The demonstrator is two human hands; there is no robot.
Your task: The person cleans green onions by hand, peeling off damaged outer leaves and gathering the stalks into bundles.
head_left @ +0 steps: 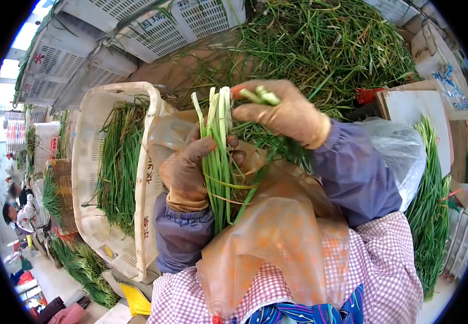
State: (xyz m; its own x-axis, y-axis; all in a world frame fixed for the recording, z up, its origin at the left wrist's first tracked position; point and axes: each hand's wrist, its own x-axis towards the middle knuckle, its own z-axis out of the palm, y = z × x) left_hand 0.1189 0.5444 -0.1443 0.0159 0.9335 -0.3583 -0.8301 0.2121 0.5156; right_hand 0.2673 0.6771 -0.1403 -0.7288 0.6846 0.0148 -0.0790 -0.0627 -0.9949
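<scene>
Your gloved left hand (188, 164) grasps a bunch of green stalks (218, 162), white ends up, in front of you above the plastic apron (272, 232). Gloved right hand (285, 116) sits just beside those white ends, holding short stalk pieces (263, 96) between thumb and fingers; can't tell if its fingertips touch the bunch. White crate (85, 162) to your left, long greens (120, 162) inside. Loose heap of greens (331, 43) ahead, another green bundle (428, 227) on your right.
</scene>
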